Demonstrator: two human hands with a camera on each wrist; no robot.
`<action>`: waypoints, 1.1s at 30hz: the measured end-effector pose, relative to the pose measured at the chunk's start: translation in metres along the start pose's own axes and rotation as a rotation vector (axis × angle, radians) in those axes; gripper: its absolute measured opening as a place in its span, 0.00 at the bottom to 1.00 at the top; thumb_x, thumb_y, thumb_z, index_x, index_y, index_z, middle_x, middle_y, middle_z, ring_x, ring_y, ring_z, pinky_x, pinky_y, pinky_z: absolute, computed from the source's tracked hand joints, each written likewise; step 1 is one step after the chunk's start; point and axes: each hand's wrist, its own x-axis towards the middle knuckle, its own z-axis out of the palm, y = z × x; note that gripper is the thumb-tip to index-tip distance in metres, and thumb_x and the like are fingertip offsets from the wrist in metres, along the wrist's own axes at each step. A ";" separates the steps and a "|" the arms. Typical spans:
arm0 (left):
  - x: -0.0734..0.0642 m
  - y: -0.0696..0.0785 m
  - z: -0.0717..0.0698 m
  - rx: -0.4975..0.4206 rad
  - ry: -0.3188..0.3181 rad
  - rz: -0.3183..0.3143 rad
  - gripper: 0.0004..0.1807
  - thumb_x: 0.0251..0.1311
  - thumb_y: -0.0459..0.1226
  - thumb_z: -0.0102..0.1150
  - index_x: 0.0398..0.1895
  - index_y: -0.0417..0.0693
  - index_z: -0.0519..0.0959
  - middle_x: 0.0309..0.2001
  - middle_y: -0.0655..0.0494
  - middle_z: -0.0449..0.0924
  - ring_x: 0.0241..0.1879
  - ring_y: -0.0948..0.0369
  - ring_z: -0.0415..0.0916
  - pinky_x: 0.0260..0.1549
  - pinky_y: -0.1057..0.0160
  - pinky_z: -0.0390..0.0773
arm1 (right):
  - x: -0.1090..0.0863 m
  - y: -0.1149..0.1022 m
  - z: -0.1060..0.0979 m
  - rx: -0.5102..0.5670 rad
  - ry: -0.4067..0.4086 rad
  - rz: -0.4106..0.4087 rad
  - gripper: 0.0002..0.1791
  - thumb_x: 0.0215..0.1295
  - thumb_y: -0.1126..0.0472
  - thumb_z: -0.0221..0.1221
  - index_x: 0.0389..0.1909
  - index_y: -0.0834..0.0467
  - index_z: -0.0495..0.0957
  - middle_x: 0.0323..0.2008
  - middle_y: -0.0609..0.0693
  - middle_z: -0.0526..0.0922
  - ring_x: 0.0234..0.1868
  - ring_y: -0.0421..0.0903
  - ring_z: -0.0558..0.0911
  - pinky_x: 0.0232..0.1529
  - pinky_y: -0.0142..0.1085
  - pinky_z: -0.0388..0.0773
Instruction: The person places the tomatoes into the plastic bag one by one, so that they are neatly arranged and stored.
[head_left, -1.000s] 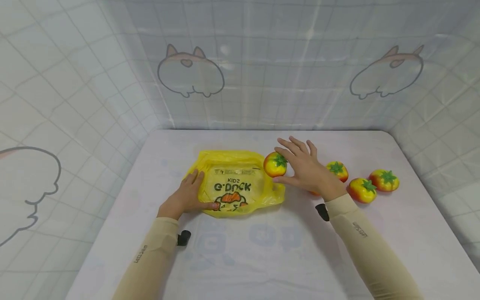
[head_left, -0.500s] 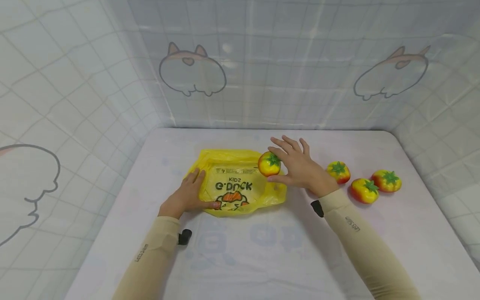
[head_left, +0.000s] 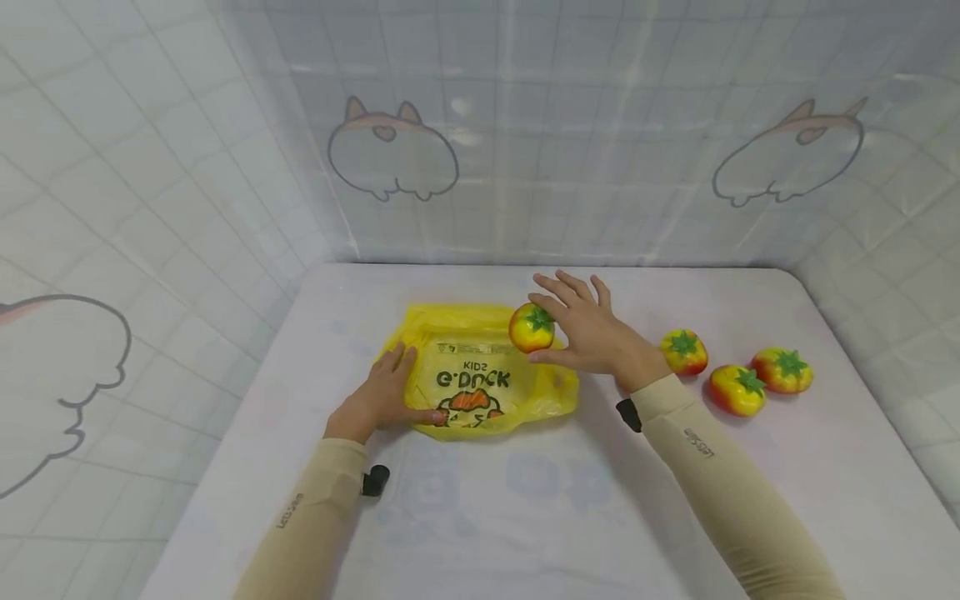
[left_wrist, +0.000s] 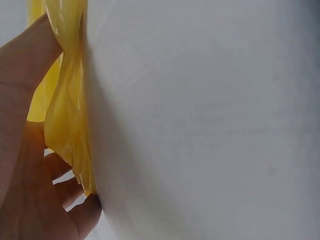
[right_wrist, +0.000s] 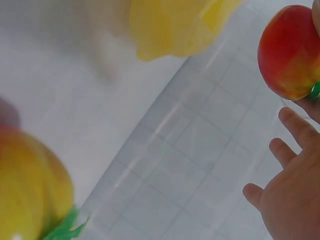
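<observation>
A yellow plastic bag [head_left: 480, 379] with cartoon print lies flat at mid-table. My left hand [head_left: 378, 396] rests on its left end, thumb along the near edge and fingers spread toward the far side. Up close in the left wrist view, the crinkled yellow bag [left_wrist: 65, 110] lies between the thumb and fingers of that hand [left_wrist: 30, 165]. My right hand [head_left: 588, 333] pinches a red-yellow toy tomato [head_left: 532, 327] with a green leafy top, over the bag's right end. The right wrist view shows this tomato [right_wrist: 290, 55] at the upper right, partly cut off.
Three more toy tomatoes stand to the right: one behind [head_left: 684, 352], one in front [head_left: 737, 390] and one farther right [head_left: 782, 371]. A tiled-print sheet [head_left: 555, 167] rises behind the white table [head_left: 480, 525] and along both sides.
My right hand has carried the pinched toy tomato leftward, from beside the bag to over its right end. My left hand stays on the bag. The head view has shifted slightly.
</observation>
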 end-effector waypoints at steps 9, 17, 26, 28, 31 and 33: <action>-0.001 0.006 0.001 -0.004 0.011 -0.007 0.75 0.26 0.77 0.60 0.76 0.51 0.39 0.75 0.46 0.30 0.72 0.44 0.33 0.63 0.38 0.54 | 0.015 -0.003 -0.001 -0.025 0.011 -0.059 0.50 0.49 0.24 0.54 0.69 0.49 0.60 0.74 0.47 0.48 0.73 0.55 0.45 0.64 0.65 0.36; -0.002 0.012 -0.003 0.022 0.010 -0.009 0.74 0.28 0.77 0.58 0.76 0.51 0.38 0.75 0.47 0.29 0.73 0.45 0.32 0.64 0.40 0.54 | 0.034 -0.013 -0.007 -0.028 0.004 -0.117 0.50 0.50 0.24 0.54 0.69 0.50 0.61 0.73 0.47 0.48 0.73 0.55 0.44 0.64 0.65 0.36; -0.007 0.021 -0.007 0.024 -0.004 -0.032 0.74 0.27 0.77 0.58 0.76 0.52 0.38 0.75 0.47 0.29 0.73 0.44 0.32 0.63 0.39 0.55 | 0.045 -0.028 0.001 0.039 -0.006 -0.140 0.50 0.50 0.25 0.55 0.69 0.48 0.60 0.74 0.46 0.46 0.73 0.53 0.44 0.65 0.63 0.35; -0.008 0.022 -0.007 0.029 -0.009 -0.038 0.74 0.27 0.78 0.57 0.76 0.52 0.38 0.75 0.48 0.29 0.73 0.44 0.33 0.63 0.39 0.55 | 0.046 -0.032 0.006 0.051 -0.013 -0.138 0.50 0.50 0.24 0.54 0.69 0.49 0.60 0.74 0.46 0.45 0.73 0.53 0.43 0.65 0.64 0.35; -0.009 0.024 -0.007 0.023 -0.016 -0.035 0.74 0.27 0.78 0.57 0.76 0.53 0.38 0.75 0.49 0.28 0.73 0.44 0.33 0.62 0.39 0.56 | 0.047 -0.037 0.013 0.082 -0.020 -0.137 0.50 0.50 0.25 0.55 0.69 0.50 0.61 0.75 0.46 0.43 0.73 0.52 0.44 0.65 0.64 0.35; -0.009 0.025 -0.006 0.025 -0.017 -0.035 0.74 0.27 0.78 0.57 0.76 0.53 0.38 0.75 0.49 0.29 0.72 0.44 0.33 0.62 0.39 0.56 | 0.048 -0.040 0.018 0.096 -0.021 -0.141 0.50 0.50 0.25 0.55 0.69 0.50 0.61 0.75 0.46 0.43 0.73 0.52 0.44 0.65 0.64 0.36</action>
